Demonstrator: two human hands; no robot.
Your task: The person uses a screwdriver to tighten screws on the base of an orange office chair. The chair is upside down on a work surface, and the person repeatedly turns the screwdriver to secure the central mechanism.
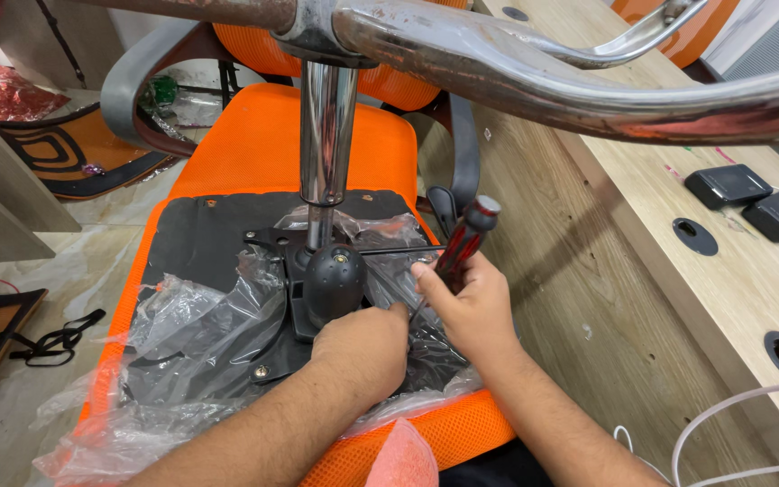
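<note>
- Screwdriver (pixel 462 242), red-and-black handle, sits gripped in my right hand (pixel 471 307), above the chair mechanism (pixel 331 284).
- My left hand (pixel 362 347) rests on the mechanism; I cannot tell its grip.
- Clear plastic wrap (pixel 200 334) lies crumpled over the orange seat (pixel 254 149).
- Two black boxes (pixel 755 198) sit on the desk (pixel 750 289).

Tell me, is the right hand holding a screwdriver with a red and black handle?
Yes, the right hand grips a screwdriver with a red and black handle, its tip pointing down at the black chair mechanism.

I saw the chair seat (pixel 263 144) at centre, plastic wrap (pixel 200 325) on it, two boxes (pixel 755 200) at three o'clock.
</note>
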